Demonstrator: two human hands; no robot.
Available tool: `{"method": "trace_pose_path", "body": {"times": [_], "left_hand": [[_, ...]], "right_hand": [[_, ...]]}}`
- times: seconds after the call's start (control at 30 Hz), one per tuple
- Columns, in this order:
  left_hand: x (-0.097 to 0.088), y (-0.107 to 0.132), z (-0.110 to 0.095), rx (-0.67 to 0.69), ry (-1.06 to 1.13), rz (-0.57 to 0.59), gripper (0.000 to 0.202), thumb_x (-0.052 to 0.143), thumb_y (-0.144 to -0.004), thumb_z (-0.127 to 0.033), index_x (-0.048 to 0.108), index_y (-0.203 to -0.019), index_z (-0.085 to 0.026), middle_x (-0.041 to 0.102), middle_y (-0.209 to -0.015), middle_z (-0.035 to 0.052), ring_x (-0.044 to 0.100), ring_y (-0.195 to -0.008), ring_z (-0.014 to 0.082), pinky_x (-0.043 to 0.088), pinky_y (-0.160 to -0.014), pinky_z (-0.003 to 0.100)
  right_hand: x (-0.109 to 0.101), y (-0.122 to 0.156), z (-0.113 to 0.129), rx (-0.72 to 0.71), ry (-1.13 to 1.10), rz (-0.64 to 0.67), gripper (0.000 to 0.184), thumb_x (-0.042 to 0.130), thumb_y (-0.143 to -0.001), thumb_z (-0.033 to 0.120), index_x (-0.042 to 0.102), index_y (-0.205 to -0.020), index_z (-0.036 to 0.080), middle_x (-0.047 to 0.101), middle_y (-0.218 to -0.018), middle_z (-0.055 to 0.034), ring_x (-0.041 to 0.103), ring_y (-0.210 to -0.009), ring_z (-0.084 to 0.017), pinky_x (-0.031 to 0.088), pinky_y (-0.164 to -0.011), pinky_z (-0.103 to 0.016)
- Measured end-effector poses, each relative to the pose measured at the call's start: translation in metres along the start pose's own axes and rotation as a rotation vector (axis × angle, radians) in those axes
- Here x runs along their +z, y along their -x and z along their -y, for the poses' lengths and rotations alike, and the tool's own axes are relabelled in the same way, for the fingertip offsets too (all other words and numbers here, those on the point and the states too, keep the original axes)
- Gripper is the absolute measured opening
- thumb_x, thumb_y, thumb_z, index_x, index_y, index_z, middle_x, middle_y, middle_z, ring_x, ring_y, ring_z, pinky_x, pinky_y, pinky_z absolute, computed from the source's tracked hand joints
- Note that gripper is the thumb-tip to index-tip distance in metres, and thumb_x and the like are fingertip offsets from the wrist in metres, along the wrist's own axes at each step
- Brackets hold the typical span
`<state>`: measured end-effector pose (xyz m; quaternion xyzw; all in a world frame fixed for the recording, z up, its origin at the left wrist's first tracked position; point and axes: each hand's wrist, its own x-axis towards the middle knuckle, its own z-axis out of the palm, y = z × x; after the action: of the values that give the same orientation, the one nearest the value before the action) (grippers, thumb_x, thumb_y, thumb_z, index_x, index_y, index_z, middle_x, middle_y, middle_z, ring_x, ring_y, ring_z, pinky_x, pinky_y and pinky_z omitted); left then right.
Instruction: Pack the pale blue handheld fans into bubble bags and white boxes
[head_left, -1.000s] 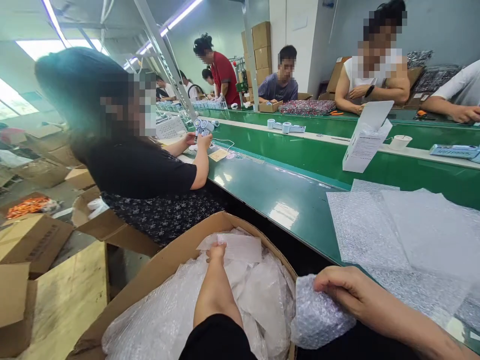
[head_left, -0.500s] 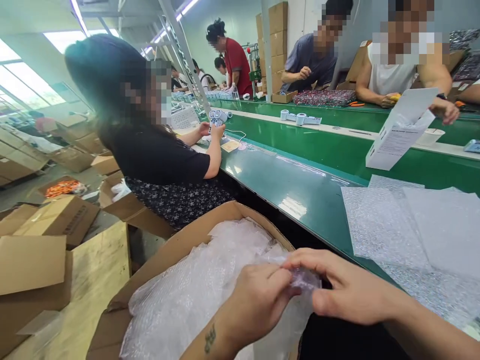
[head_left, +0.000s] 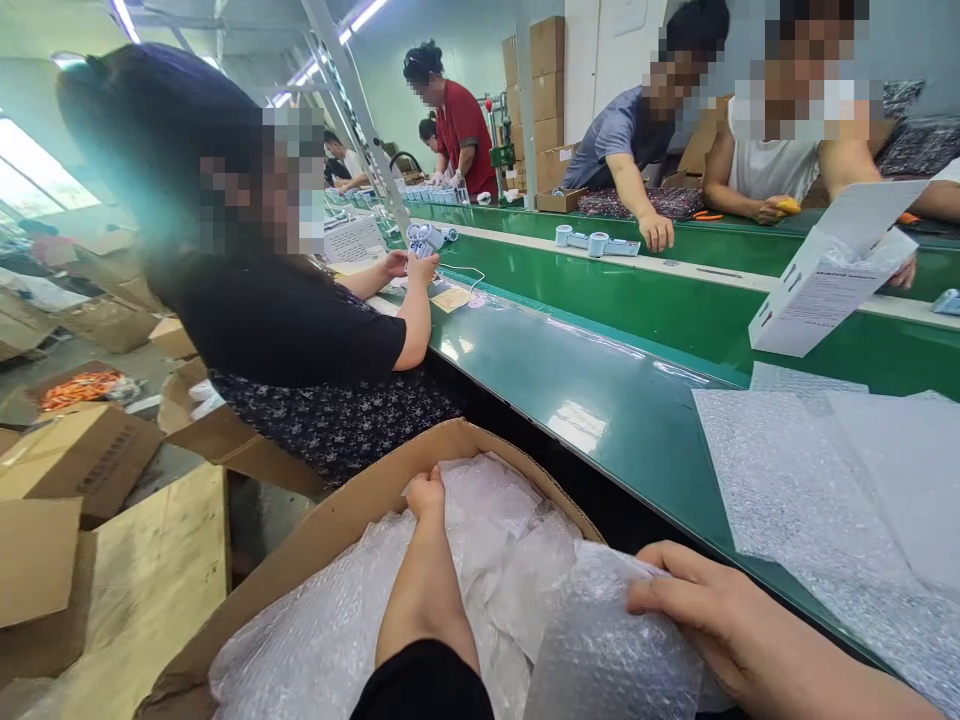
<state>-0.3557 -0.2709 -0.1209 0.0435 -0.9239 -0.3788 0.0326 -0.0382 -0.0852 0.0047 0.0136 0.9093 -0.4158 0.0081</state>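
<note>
My left hand [head_left: 426, 492] reaches to the far end of a cardboard box, its fingers closed on the edge of the bubble wrap [head_left: 495, 510] piled inside. Closer to me, my right hand [head_left: 694, 600] pinches a separate bubble wrap sheet [head_left: 607, 640] between thumb and fingers, and the sheet hangs down over the near side of the box. Whether that piece is a flat sheet or a bag, I cannot tell. The cardboard box [head_left: 315, 520] stands against the table edge, full of clear wrap.
Bubble wrap sheets [head_left: 795, 480] lie on the green table [head_left: 510, 370] at right. Behind them stands an open white box [head_left: 810, 280]. A co-worker [head_left: 262, 310] sits at left handling a pale device. Two people work across the conveyor belt [head_left: 675, 300]. Cartons [head_left: 82, 460] cover the floor at left.
My left hand has left my right hand and stretched to the far end of the box. My right hand has shifted slightly right and down, still holding wrap. A co-worker's hand extends over the belt.
</note>
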Motion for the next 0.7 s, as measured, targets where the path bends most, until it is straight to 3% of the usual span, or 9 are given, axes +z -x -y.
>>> {"method": "trace_pose_path", "body": {"times": [0.1,0.17,0.23,0.33,0.4,0.47,0.6,0.67,0.7], "left_hand": [[-0.01,0.014,0.005,-0.004,0.095,-0.151,0.023,0.057,-0.08,-0.024,0.043,-0.062,-0.021,0.051,-0.068,0.0022,0.058,-0.081,0.023,0.047,-0.08,0.039],[-0.031,0.033,-0.001,0.064,0.174,-0.222,0.022,0.056,-0.077,-0.025,0.037,-0.065,-0.022,0.047,-0.069,-0.0011,0.055,-0.077,0.018,0.047,-0.077,0.033],[-0.062,0.06,-0.012,0.185,0.375,-0.192,0.022,0.058,-0.074,-0.027,0.036,-0.073,-0.023,0.047,-0.072,-0.0033,0.053,-0.07,0.0135,0.048,-0.069,0.027],[-0.11,0.111,-0.032,0.381,0.81,0.171,0.034,0.065,-0.071,-0.027,0.04,-0.093,-0.025,0.055,-0.079,-0.0032,0.057,-0.064,0.0122,0.049,-0.057,0.023],[-0.128,0.145,-0.041,0.499,0.85,0.423,0.037,0.064,-0.077,-0.023,0.042,-0.106,-0.027,0.061,-0.083,-0.0013,0.058,-0.059,0.0113,0.048,-0.049,0.021],[-0.13,0.176,-0.047,0.7,0.739,0.479,0.037,0.059,-0.082,-0.015,0.044,-0.113,-0.028,0.064,-0.089,0.0015,0.062,-0.064,0.0124,0.051,-0.052,0.022],[-0.103,0.218,-0.046,1.137,0.476,0.275,0.049,0.056,-0.081,-0.004,0.046,-0.122,-0.028,0.066,-0.102,0.0067,0.066,-0.089,0.0189,0.057,-0.072,0.033],[-0.084,0.222,-0.041,1.165,0.432,0.212,0.051,0.056,-0.082,-0.007,0.044,-0.127,-0.027,0.067,-0.103,0.0078,0.067,-0.086,0.019,0.056,-0.07,0.032],[-0.073,0.216,-0.038,1.096,0.436,0.207,0.049,0.056,-0.084,-0.01,0.044,-0.128,-0.026,0.067,-0.101,0.0078,0.067,-0.082,0.0183,0.056,-0.069,0.031]], "right_hand": [[-0.004,-0.004,-0.011,0.04,0.164,-0.16,0.048,0.042,-0.083,0.006,0.062,-0.119,0.031,0.06,-0.109,-0.0058,0.064,-0.079,-0.014,0.054,-0.07,-0.025],[-0.007,-0.012,-0.018,0.051,0.268,-0.254,0.049,0.041,-0.081,0.004,0.061,-0.12,0.026,0.059,-0.109,-0.0087,0.062,-0.077,-0.016,0.053,-0.067,-0.027],[-0.013,-0.026,-0.02,0.06,0.348,-0.313,0.049,0.04,-0.078,0.002,0.064,-0.116,0.022,0.058,-0.108,-0.0107,0.06,-0.078,-0.017,0.052,-0.066,-0.029],[-0.023,-0.047,-0.009,0.069,0.339,-0.334,0.046,0.038,-0.078,0.001,0.067,-0.108,0.021,0.058,-0.107,-0.0107,0.059,-0.084,-0.019,0.05,-0.072,-0.031],[-0.028,-0.054,0.006,0.037,0.187,-0.266,0.04,0.038,-0.084,0.006,0.068,-0.105,0.021,0.06,-0.105,-0.0086,0.059,-0.09,-0.019,0.049,-0.079,-0.032],[-0.031,-0.049,0.022,-0.011,-0.054,-0.126,0.03,0.042,-0.091,0.021,0.069,-0.104,0.022,0.062,-0.105,-0.0064,0.059,-0.094,-0.019,0.048,-0.085,-0.032],[-0.028,-0.019,0.043,-0.045,-0.376,0.115,0.043,0.053,-0.085,0.057,0.067,-0.102,0.021,0.063,-0.101,-0.0062,0.06,-0.09,-0.02,0.05,-0.079,-0.028],[-0.023,-0.004,0.039,0.039,-0.322,0.097,0.039,0.056,-0.084,0.057,0.066,-0.091,0.02,0.063,-0.095,-0.0061,0.059,-0.083,-0.019,0.05,-0.072,-0.026],[-0.021,0.002,0.035,0.098,-0.258,0.061,0.035,0.054,-0.086,0.054,0.065,-0.084,0.02,0.063,-0.09,-0.0058,0.059,-0.079,-0.018,0.049,-0.069,-0.025]]}}
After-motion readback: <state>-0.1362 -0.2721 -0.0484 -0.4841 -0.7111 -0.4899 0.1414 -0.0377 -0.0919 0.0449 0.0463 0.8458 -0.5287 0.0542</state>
